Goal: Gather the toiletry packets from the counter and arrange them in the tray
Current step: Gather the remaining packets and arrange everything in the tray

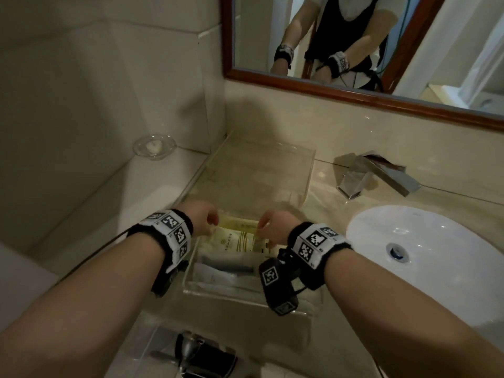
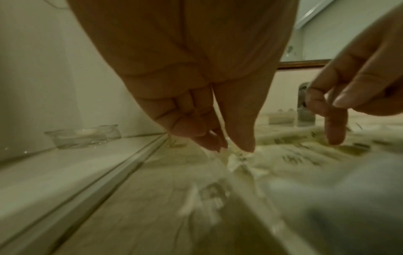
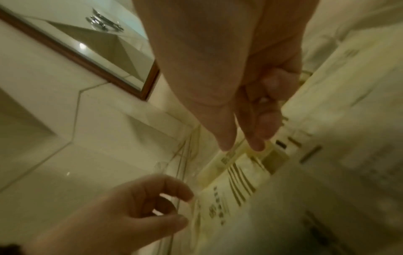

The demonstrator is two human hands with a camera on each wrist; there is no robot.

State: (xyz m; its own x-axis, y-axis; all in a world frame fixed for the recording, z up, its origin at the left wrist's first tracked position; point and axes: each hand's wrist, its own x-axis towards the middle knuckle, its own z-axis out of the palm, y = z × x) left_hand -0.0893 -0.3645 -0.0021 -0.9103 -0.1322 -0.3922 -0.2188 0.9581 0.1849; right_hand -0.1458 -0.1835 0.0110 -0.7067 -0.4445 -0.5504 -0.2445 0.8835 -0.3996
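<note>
A cream packet (image 1: 237, 237) lay in the clear tray (image 1: 218, 294), far of grey packets (image 1: 226, 266). Its left edge was pinched by the left hand (image 1: 203, 218), its right edge by the right hand (image 1: 274, 226). It would best be lowered level, edges squared before release.

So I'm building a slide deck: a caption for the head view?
Both hands, left hand and right hand, pinch a cream packet inside the clear tray beside the sink.

Both hands (image 1: 237, 227) crowding the tray (image 1: 188, 285), faucet (image 1: 379, 177) right, wall close left
</note>
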